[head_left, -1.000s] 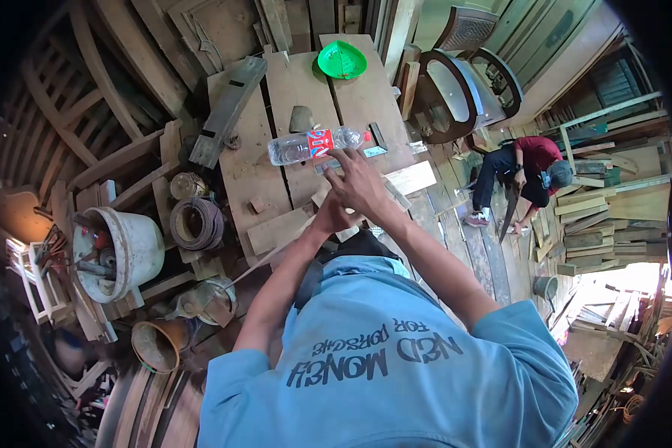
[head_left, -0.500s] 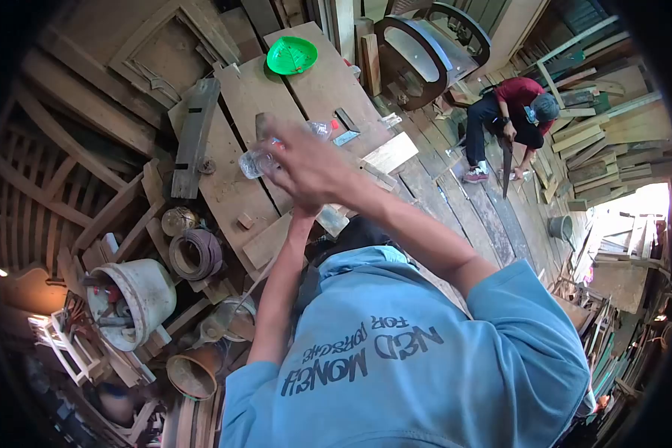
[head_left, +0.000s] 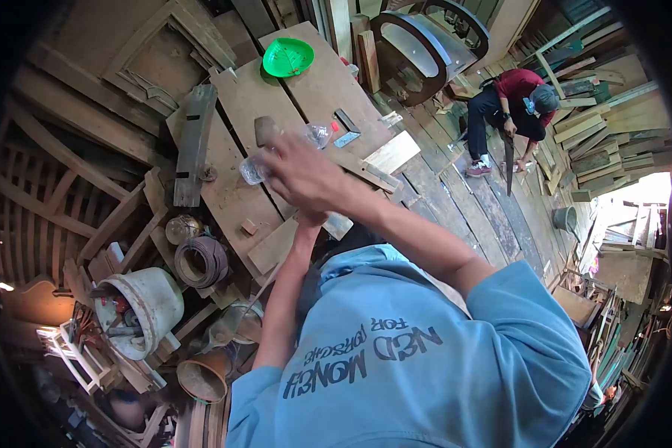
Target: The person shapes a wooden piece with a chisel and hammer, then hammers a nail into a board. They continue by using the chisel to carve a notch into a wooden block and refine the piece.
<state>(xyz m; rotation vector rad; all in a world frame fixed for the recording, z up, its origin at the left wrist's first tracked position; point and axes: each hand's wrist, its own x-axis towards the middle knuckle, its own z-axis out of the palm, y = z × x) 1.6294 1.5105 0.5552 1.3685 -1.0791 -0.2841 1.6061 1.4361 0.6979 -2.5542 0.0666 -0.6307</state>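
Note:
My right hand (head_left: 302,173) is raised over the wooden table, its fingers smeared by motion. It crosses in front of my left hand (head_left: 313,217), of which only the wrist area shows; the left fingers are hidden. I cannot tell whether either hand holds anything. Behind the right hand a clear plastic bottle (head_left: 252,171) with a red cap (head_left: 335,127) lies on the table; the hand covers its middle. Just beyond the fingers is a brown wooden block (head_left: 263,130). A green leaf-shaped dish (head_left: 288,58) lies toward the table's far end.
Planks form the tabletop (head_left: 235,104), with a slotted timber (head_left: 196,145) along its left edge. A white bucket of tools (head_left: 173,302) and a coiled roll (head_left: 201,261) stand at left. At right a person in red (head_left: 521,88) bends over a handsaw (head_left: 509,168).
My right hand has dipped slightly, its fingers drawn in from a more stretched pose. The view has turned a little. The bottle and dish stay on the table.

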